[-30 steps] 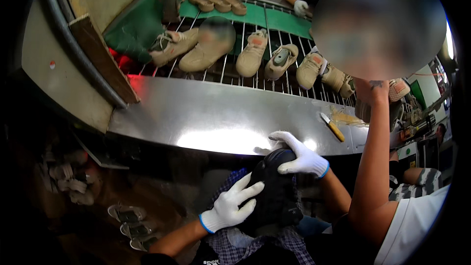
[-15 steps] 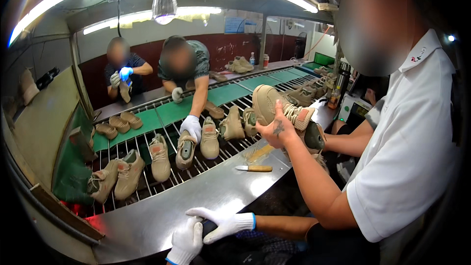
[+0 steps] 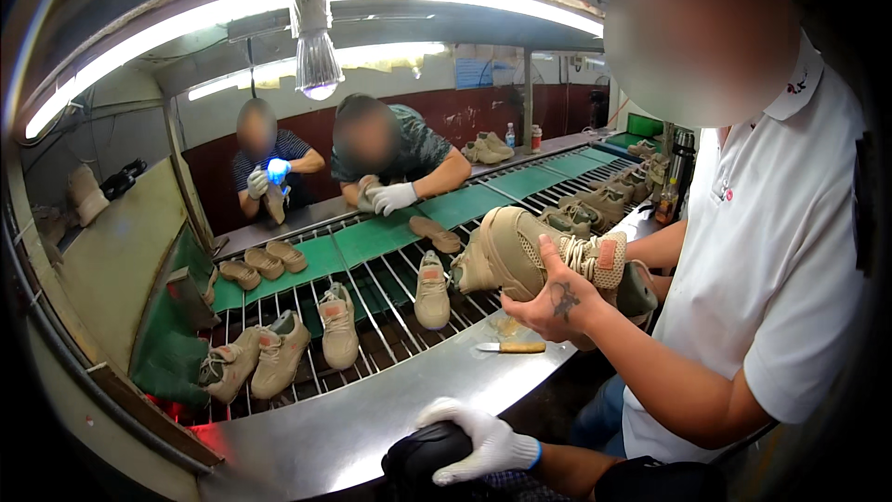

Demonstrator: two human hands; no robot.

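My right hand (image 3: 483,442), in a white glove with a blue cuff, lies curled over a black rounded object (image 3: 423,454) at the bottom edge, just below the steel ledge (image 3: 372,414). What the black object is cannot be told; its lower part is cut off. My left hand is out of the picture. Close on my right a person in a white polo shirt (image 3: 771,260) holds a beige sneaker (image 3: 525,256) up in one bare hand.
A knife with a wooden handle (image 3: 509,347) lies on the steel ledge. Beyond it a roller conveyor (image 3: 390,279) with green mats carries several beige sneakers and soles. Two people (image 3: 372,153) work at its far side. A lamp bulb (image 3: 318,60) hangs overhead.
The view has swung up from my lap to the conveyor line. My left hand has left the picture. The neighbour has brought the beige sneaker lower and closer.
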